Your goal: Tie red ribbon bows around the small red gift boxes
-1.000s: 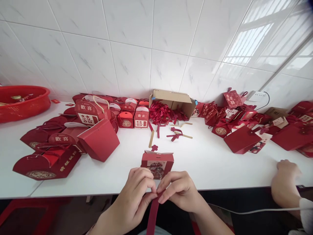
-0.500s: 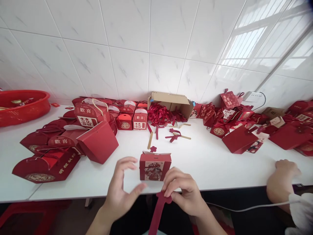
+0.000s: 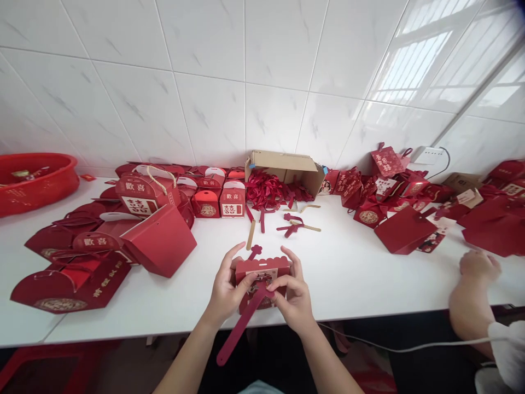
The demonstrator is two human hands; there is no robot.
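Observation:
A small red gift box [image 3: 262, 269] with a printed picture stands near the front edge of the white table [image 3: 353, 279]. My left hand [image 3: 226, 287] grips its left side, thumb on the front. My right hand [image 3: 292, 295] presses the end of a long red paper strip [image 3: 241, 328] against the box front with pinched fingers. The strip hangs down past the table edge toward me.
Several finished red gift boxes [image 3: 135, 219] lie at the left, more [image 3: 402, 219] at the right. An open cardboard box [image 3: 287, 169] of red ribbons sits at the wall. A red basin [image 3: 33, 180] is far left. Another person's hand [image 3: 476, 268] rests at the right edge.
Both hands rose from below the table edge to the small box. The left hand let go of the strip and took the box; the right carried the strip's end onto its front.

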